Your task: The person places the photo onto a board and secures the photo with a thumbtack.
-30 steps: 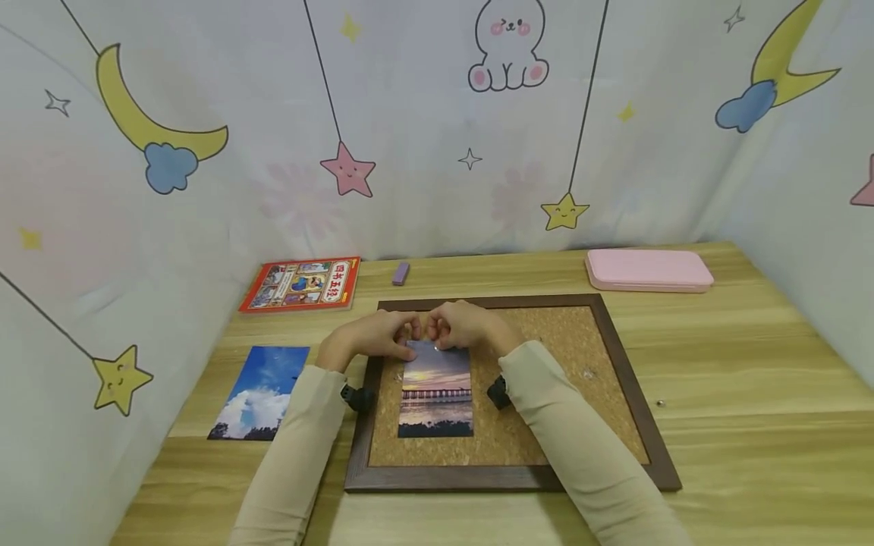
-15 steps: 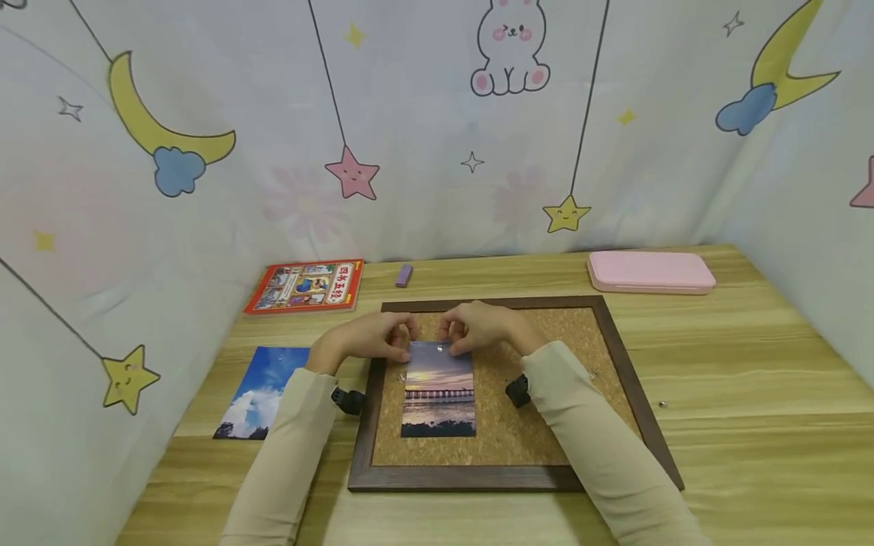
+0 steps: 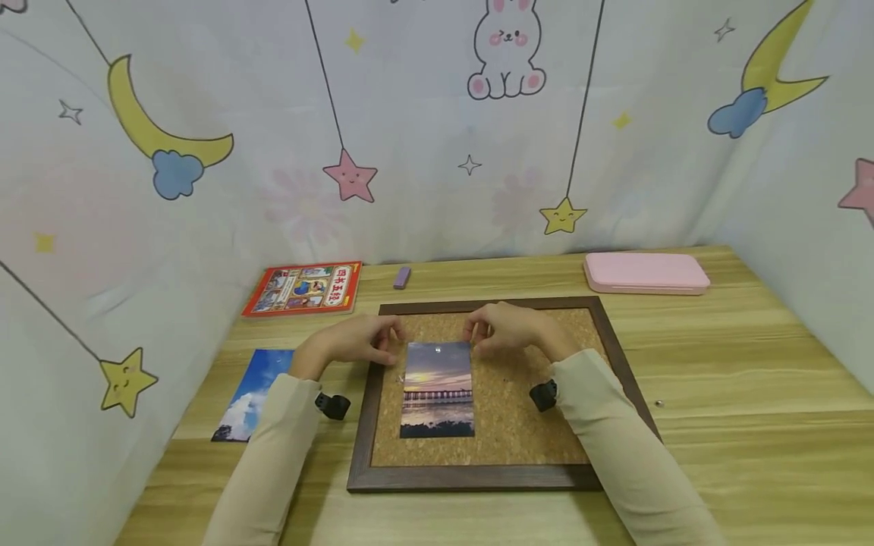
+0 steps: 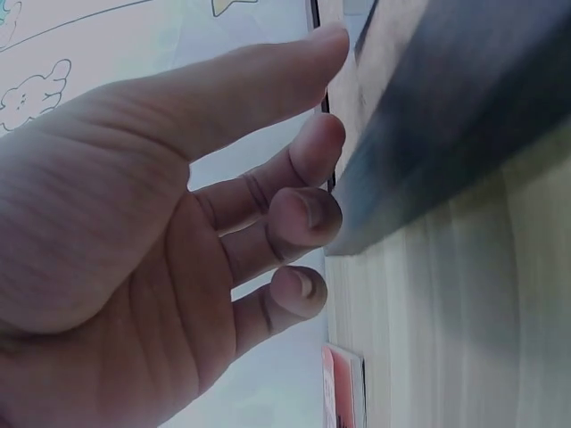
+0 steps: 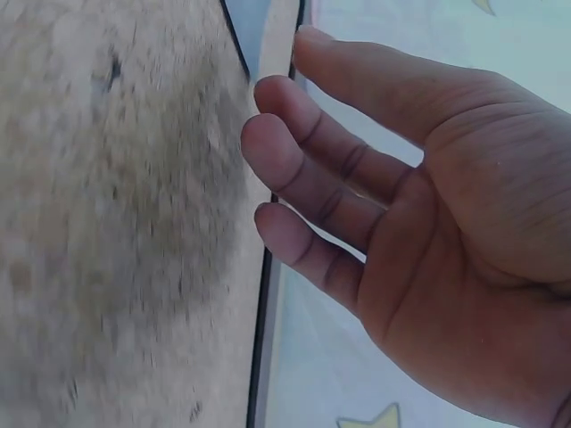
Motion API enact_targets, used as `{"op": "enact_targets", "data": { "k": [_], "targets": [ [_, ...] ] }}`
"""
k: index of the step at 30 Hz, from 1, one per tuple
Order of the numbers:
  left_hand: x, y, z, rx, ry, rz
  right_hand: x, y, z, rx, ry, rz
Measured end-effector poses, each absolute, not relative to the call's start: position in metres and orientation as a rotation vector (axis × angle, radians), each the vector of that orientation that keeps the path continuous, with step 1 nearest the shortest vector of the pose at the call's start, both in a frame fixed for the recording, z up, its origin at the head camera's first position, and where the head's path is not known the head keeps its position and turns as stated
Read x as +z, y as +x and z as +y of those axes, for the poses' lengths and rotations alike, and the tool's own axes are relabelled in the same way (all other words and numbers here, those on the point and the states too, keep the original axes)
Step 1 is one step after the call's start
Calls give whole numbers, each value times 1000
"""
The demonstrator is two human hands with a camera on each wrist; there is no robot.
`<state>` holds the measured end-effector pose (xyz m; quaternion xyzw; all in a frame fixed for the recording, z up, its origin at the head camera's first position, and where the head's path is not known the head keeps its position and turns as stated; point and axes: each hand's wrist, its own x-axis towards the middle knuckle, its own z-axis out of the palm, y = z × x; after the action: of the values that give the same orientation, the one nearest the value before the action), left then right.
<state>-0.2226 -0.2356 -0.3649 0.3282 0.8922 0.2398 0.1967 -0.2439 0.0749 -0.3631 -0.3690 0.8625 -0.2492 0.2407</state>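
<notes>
A sunset photo of a pier lies upright on the left part of a framed cork board. Near its top edge sits a small shiny pushpin. My left hand hovers by the photo's upper left corner, apart from it, with loosely bent fingers and nothing in them, as the left wrist view also shows. On the other side, my right hand is over the cork by the upper right corner. Its fingers are relaxed and hold nothing in the right wrist view.
A blue sky photo lies left of the board, partly under the left forearm. Behind are a red book, a small purple block and a pink case. Another small shiny piece rests right of the frame.
Both hands have drawn apart from the photo's top edge, the left hand leftward and the right hand rightward. The pushpin is now uncovered, and the photo has stayed in place.
</notes>
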Motion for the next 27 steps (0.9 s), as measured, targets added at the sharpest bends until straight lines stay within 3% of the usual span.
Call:
{"op": "enact_targets", "data": {
  "k": [20,27],
  "targets": [
    [-365,-205,-273,688,808,2566,-357,-220,149,-720,-891,2399],
    [-367,-198,-289,651,758,2609,-357,-209,178,-776,-962,2408]
  ]
}}
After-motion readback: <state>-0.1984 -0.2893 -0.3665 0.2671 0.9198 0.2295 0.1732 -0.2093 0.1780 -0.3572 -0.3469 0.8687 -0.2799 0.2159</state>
